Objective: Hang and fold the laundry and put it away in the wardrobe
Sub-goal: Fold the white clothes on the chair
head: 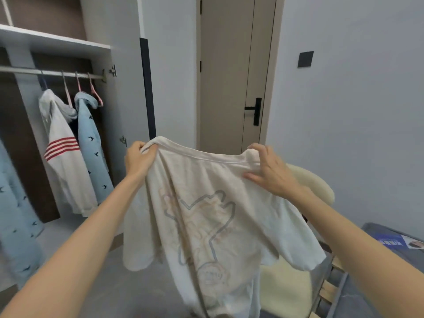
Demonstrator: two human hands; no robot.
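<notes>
Between left hand point(140, 159), right hand point(269, 173) — T-shirt point(202, 180)

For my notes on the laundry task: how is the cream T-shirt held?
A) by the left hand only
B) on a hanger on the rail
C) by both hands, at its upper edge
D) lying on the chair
C: the left hand and the right hand each grip the upper edge of the cream T-shirt.

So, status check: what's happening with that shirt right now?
Left hand grips cream T-shirt at one shoulder, right hand pinches the other. Shirt up and spread, not yet hung. Nothing blocking the wardrobe rail; pink hanger bare there.
</notes>
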